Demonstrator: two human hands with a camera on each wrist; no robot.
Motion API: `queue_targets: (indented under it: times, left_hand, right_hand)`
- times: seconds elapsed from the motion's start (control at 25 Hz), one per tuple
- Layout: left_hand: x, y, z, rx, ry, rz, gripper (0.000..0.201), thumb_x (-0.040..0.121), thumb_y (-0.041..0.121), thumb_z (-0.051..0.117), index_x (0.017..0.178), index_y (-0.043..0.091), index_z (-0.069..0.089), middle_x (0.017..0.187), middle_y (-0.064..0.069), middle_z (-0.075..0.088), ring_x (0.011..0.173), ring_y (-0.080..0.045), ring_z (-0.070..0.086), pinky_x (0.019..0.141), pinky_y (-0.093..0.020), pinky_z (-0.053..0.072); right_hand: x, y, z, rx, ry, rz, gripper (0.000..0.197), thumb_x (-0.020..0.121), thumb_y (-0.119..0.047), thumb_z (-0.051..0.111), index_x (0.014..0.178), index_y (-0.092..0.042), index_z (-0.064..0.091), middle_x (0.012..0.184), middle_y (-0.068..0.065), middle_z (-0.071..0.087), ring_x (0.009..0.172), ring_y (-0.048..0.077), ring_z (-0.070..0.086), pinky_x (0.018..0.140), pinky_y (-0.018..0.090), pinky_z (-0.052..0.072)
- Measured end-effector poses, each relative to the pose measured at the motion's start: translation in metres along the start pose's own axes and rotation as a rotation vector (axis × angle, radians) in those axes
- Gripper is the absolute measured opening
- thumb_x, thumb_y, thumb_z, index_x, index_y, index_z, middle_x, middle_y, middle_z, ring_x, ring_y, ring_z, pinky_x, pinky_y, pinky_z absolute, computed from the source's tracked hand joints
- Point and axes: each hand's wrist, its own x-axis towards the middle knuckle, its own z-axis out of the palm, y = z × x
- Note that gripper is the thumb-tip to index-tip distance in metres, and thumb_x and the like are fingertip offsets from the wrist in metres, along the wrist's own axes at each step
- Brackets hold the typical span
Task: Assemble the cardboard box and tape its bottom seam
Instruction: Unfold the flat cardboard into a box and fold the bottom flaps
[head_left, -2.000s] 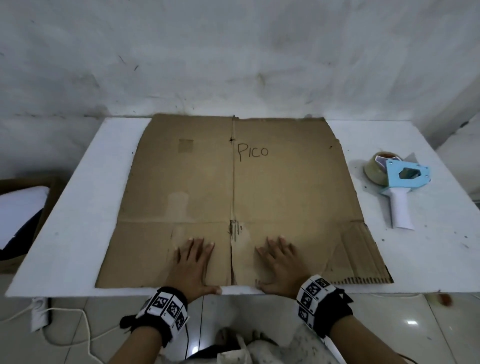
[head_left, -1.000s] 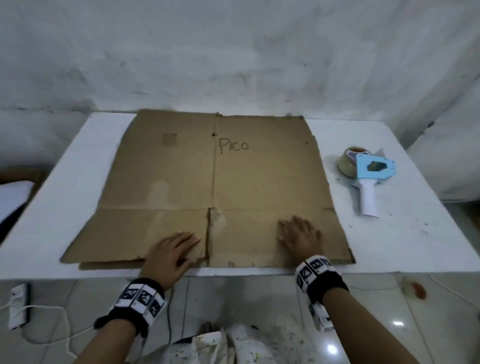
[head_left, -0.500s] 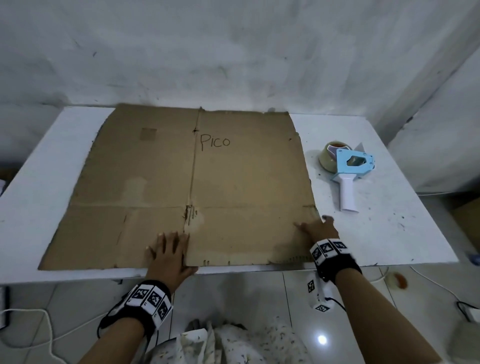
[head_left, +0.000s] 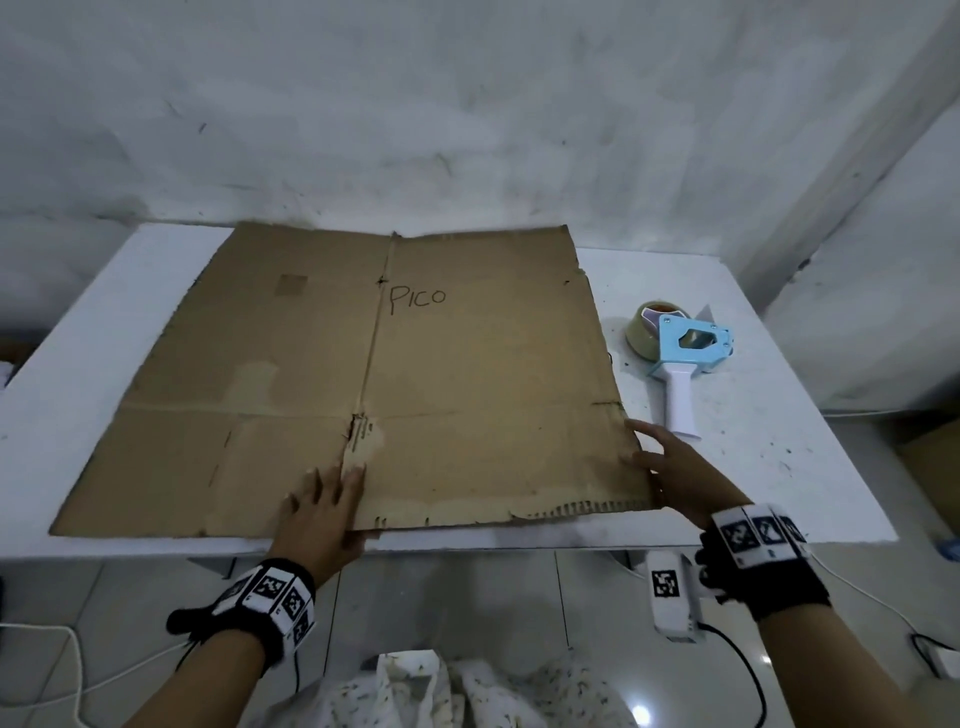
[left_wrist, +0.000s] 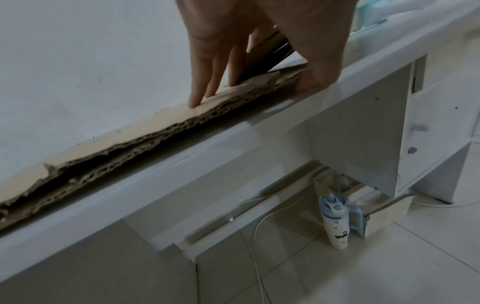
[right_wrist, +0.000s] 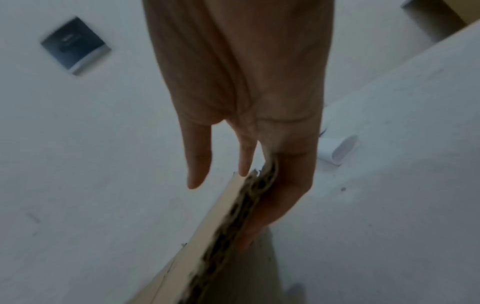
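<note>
We see a brown cardboard box (head_left: 363, 374), flattened, black "PICO" handwriting on it, a darker brown square patch too. White table (head_left: 753, 467). Tape dispenser (head_left: 685, 358) just beyond the right hand (head_left: 675, 473): light blue frame, white handle, tan roll. Both wristbands (head_left: 270, 592) black with black-and-white square markers.

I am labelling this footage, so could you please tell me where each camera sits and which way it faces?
Head: worn on the head, looking down at the flat cardboard, tape dispenser and table; left hand and right hand show.
Left wrist: looks along the left hand at the cardboard's near edge.
Right wrist: looks along the right hand at the cardboard's right edge.
All share the cardboard.
</note>
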Motion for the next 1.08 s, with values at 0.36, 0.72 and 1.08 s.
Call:
queue_targets:
  times: [0.36,0.72,1.08]
  left_hand:
    - [0.003,-0.008,-0.043,0.064,0.538,0.253,0.046,0.057,-0.006,0.068,0.099,0.012,0.072,0.090,-0.010,0.077,0.073,-0.026,0.074,0.064,-0.042,0.056]
    - [-0.006,0.002,-0.067,0.020,0.635,0.218,0.059,0.041,-0.007,0.087,0.092,0.020,0.072,0.081,-0.001,0.077,0.065,-0.020,0.072,0.060,-0.031,0.055]
    - [0.006,0.007,-0.101,-0.029,0.460,0.114,0.026,0.093,0.017,0.044,0.115,0.022,0.056,0.111,-0.002,0.066,0.099,-0.026,0.062,0.080,-0.033,0.041]
  right_hand:
    - [-0.015,0.018,0.067,-1.092,0.115,-0.381,0.065,0.081,-0.050,0.058,0.139,-0.036,0.032,0.156,0.002,0.018,0.145,0.029,0.008,0.113,0.057,0.013]
    - [-0.014,-0.020,0.165,-1.283,0.200,-0.805,0.035,0.092,-0.032,0.046,0.126,-0.026,0.052,0.126,0.009,0.059,0.117,0.032,0.052,0.106,0.052,0.020]
    - [-0.005,0.055,0.161,-1.527,0.056,-1.088,0.060,0.049,-0.047,0.080,0.103,-0.027,0.066,0.119,0.003,0.067,0.113,0.020,0.061,0.098,0.054,0.034]
